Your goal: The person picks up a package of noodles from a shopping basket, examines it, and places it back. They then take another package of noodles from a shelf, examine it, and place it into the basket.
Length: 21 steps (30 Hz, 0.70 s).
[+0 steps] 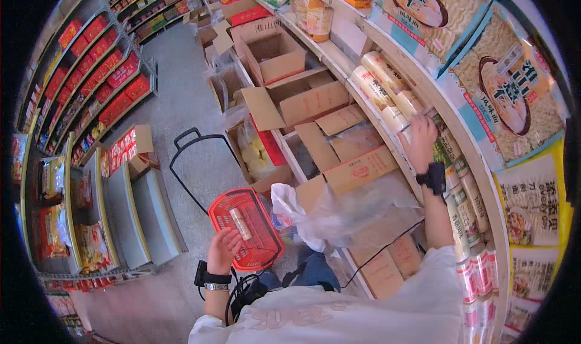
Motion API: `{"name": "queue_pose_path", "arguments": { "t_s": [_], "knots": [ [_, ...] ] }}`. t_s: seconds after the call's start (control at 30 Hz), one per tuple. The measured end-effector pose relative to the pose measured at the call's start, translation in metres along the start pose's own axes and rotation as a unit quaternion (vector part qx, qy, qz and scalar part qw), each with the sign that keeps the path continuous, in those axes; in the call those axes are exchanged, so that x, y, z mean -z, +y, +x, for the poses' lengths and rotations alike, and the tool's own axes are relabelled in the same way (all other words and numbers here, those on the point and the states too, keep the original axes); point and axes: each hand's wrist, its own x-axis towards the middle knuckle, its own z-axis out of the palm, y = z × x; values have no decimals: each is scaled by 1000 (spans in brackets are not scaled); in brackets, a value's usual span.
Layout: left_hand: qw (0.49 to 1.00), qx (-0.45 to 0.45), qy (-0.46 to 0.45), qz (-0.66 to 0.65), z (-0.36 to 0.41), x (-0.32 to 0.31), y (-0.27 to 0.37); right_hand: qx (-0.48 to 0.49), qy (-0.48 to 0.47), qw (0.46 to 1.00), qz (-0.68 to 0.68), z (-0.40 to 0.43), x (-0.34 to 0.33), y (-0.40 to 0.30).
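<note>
My right hand (418, 139) reaches onto the shelf at the right, its fingers over packs of dried noodles; whether it grips one is hidden by the hand. Cream noodle packs (374, 87) lie just beyond its fingertips, and green-and-white noodle packs (460, 198) lie beside the wrist. My left hand (225, 245) hovers at the rim of a red plastic basket (268, 226), fingers loosely curled, with no held thing visible. Inside the basket lies one cream cylindrical pack (240, 224), close to the left fingertips. The basket's black handle (199, 137) extends away over the floor.
Open cardboard boxes (313, 99) stand below the right shelf, with a clear plastic bag (363, 203) over the nearer ones. Large noodle bags (508, 89) line the outer right. Metal shelves (156, 212) with packaged goods run along the left. Another carton (144, 139) sits on them.
</note>
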Motion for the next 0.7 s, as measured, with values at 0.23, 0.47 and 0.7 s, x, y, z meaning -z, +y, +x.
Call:
{"name": "queue_pose_path", "arguments": {
  "t_s": [0.23, 0.47, 0.7],
  "knots": [
    [997, -6, -39, 60, 19, 67, 58, -92, 21, 995, -39, -97, 84, -78],
    [985, 63, -60, 151, 41, 170, 108, -208, -50, 964, 158, -148, 100, -268],
    [985, 36, 52, 163, 34, 263, 113, -80, -290, 894, 332, -203, -31, -441]
  ]
}}
